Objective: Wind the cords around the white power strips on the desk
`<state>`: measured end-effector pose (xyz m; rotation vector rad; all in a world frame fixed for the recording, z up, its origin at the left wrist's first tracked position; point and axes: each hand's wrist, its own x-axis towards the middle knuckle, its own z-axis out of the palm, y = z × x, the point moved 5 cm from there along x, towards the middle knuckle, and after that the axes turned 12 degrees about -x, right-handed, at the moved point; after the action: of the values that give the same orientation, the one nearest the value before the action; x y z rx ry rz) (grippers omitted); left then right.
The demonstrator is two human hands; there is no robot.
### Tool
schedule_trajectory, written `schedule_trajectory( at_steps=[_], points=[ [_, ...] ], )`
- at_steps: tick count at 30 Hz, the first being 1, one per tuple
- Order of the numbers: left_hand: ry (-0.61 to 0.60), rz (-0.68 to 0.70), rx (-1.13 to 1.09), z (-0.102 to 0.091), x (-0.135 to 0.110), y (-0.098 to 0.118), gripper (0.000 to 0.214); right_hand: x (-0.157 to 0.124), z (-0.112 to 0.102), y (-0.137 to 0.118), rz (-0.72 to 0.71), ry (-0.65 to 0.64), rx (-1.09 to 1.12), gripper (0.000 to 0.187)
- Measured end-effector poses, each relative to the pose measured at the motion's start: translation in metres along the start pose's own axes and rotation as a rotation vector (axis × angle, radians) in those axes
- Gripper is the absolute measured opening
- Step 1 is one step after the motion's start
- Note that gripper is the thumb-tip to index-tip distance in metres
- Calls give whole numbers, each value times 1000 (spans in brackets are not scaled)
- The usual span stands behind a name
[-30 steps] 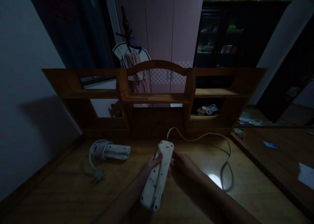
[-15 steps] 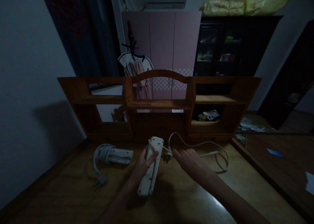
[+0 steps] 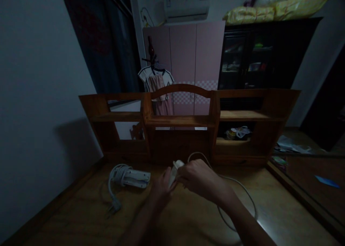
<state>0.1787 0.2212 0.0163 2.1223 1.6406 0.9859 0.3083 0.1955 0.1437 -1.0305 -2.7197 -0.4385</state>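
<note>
Over the wooden desk (image 3: pixel 81 221), both my hands meet around a white power strip (image 3: pixel 174 168). My left hand (image 3: pixel 160 188) grips its body from below and left, so only the strip's far end shows. My right hand (image 3: pixel 198 177) is closed over the strip's right side, where the white cord (image 3: pixel 242 194) leaves and loops across the desk to the right. What the right fingers pinch is hidden in the dim light. A second white power strip (image 3: pixel 132 177), with its cord coiled round it and its plug (image 3: pixel 116 204) lying loose, rests on the desk to the left.
A wooden shelf unit (image 3: pixel 183 120) stands along the desk's back edge, with small items in its lower right compartment (image 3: pixel 237 133). A white wall closes the left side. Behind are a pink wardrobe (image 3: pixel 185 59) and a dark cabinet (image 3: pixel 256 55). A lower dark surface with papers lies right.
The camera tilted up. My right hand moved left from the open desk onto the power strip and closed there. The strip turned more end-on, now mostly hidden by both hands.
</note>
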Motion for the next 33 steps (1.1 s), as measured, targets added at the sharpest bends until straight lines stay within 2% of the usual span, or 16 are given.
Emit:
schedule_trajectory(
  at_steps=[5,9,12,16,19,21,23,26,29,33],
  points=[
    [-150,138,-114,13,-16,24,32,3,21,28,-13,-12,319,7],
    [-147,279,-109,16,-22,21,46,7,51,58,-33,-125,786,24],
    [-136,383,-91,18,-24,17,47,11,76,72,12,-228,1036,35],
    [-148,549,-23,22,-30,19,50,18,105,73,18,-292,1181,40],
    [-51,625,14,21,-34,16,46,20,125,71,-4,-363,1214,39],
    [18,607,25,20,-33,11,46,20,136,73,4,-391,1219,40],
    [70,534,5,18,-30,5,47,19,145,77,20,-394,1207,43],
    [111,352,-163,11,-21,-3,55,19,154,80,42,-386,1172,48],
    [167,203,-338,3,-16,-6,72,21,160,73,47,-389,1121,49],
    [272,236,-362,-5,-17,-5,67,28,169,58,36,-382,1031,48]
  ],
)
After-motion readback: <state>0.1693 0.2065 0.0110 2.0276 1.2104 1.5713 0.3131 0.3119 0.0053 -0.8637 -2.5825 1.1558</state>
